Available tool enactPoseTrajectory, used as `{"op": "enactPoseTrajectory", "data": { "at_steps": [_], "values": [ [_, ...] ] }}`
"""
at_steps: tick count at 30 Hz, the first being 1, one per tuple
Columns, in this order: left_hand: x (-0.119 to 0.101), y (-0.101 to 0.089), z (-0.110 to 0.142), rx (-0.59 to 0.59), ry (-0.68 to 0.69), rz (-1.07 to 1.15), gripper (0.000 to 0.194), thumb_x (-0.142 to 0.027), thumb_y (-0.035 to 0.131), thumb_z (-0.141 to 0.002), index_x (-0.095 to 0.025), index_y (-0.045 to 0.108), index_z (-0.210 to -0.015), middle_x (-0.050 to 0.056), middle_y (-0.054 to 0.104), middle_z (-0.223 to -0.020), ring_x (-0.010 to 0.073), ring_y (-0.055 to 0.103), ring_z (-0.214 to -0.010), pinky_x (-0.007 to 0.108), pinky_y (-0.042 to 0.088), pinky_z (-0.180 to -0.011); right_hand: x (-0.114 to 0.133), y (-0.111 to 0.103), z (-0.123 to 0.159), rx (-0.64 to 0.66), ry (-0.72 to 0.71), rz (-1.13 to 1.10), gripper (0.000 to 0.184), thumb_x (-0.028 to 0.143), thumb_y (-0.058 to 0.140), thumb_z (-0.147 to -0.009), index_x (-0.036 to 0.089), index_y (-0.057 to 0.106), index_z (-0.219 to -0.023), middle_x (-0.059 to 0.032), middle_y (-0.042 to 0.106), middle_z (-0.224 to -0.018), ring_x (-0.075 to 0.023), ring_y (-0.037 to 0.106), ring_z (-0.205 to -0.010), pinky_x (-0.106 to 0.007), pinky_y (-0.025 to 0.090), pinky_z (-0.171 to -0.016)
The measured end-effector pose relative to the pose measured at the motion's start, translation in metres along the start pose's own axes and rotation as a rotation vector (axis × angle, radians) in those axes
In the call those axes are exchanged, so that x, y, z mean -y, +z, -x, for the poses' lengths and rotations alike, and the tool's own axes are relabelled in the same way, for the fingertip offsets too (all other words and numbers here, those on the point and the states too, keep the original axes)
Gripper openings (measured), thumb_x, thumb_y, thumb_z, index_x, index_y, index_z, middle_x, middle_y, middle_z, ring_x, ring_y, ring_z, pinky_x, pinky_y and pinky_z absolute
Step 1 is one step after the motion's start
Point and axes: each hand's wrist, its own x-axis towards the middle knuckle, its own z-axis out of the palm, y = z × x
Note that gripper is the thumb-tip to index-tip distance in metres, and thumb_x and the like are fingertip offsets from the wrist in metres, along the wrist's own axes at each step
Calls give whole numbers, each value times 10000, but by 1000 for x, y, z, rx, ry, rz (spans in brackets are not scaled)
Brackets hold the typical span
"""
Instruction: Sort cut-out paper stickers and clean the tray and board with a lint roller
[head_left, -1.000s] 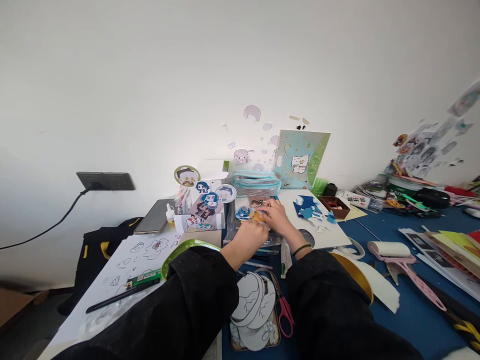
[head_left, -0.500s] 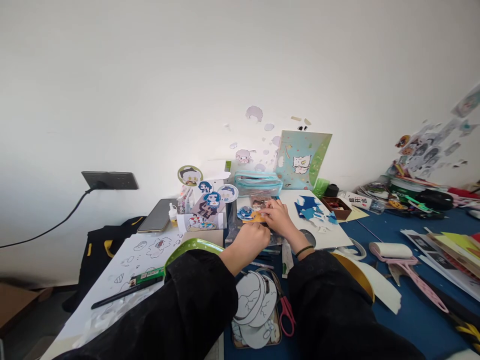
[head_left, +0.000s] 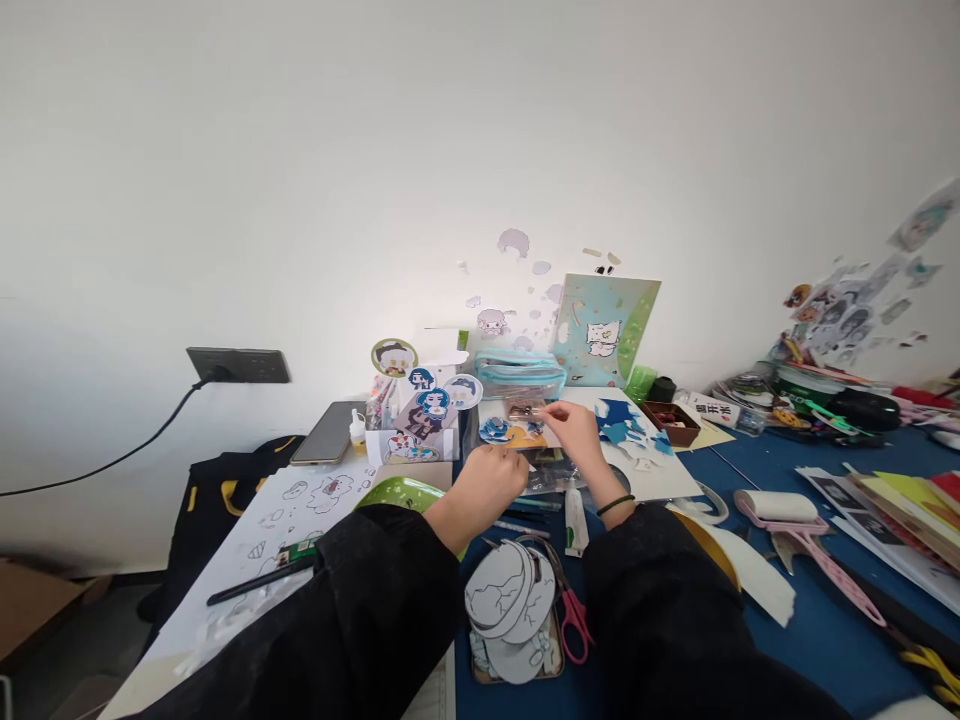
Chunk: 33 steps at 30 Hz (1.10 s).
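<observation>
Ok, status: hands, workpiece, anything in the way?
Left hand curled, grip hidden. Right hand beside blue-and-orange cutouts, hold unclear. Turquoise-trimmed pencil pouch behind, apparently not blocking.

The blue worktop (head_left: 817,645) carries scissors (head_left: 572,602), a pink-handled roller (head_left: 786,508), a white tube (head_left: 575,525) and, apparently, a clear plastic bag (head_left: 555,478).

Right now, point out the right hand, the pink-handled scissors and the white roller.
Right hand (head_left: 576,432): head view, back of hand.
Pink-handled scissors (head_left: 572,603): head view, upper handle.
White roller (head_left: 784,506): head view, middle of cylinder.
</observation>
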Motion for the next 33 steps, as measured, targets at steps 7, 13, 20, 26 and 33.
{"op": "enactPoseTrajectory", "data": {
  "at_steps": [7,13,20,26,33],
  "values": [
    [8,-20,35,-175,26,-30,229,-13,492,-840,-59,604,-1034,161,684,-1022,254,661,-900,332,544,-660,40,-23,39,477,262,-335,327,471,614,-760,154,648,-691,-95,705,-681,-160,627,-521,-234,446,-443],
    [11,-35,70,-370,76,-34,255,-39,442,-879,-75,593,-1081,164,677,-1082,253,636,-1020,346,554,-768,69,-25,86,610,268,-554,315,449,711,-686,152,633,-757,-75,722,-787,-110,628,-561,-182,439,-456],
    [-9,-56,101,-500,-397,575,254,-133,525,-826,-147,588,-1072,123,685,-1050,237,661,-942,373,567,-773,88,-29,123,493,110,-580,219,361,711,-694,163,620,-688,-4,655,-628,-89,571,-502,-185,411,-464],
    [-16,-74,113,-381,-620,1125,140,-298,640,-766,-182,675,-837,60,711,-860,207,667,-813,306,551,-687,111,-29,155,361,-165,-351,104,261,648,-761,179,660,-698,-13,651,-645,-142,607,-574,-241,457,-538],
    [-24,-80,130,-610,-592,1133,167,-87,576,-718,-204,696,-731,43,704,-870,199,637,-896,339,478,-839,130,-24,185,-243,-841,-188,177,40,564,-814,190,657,-825,-60,660,-826,-144,619,-754,-259,512,-661]
  ]
}}
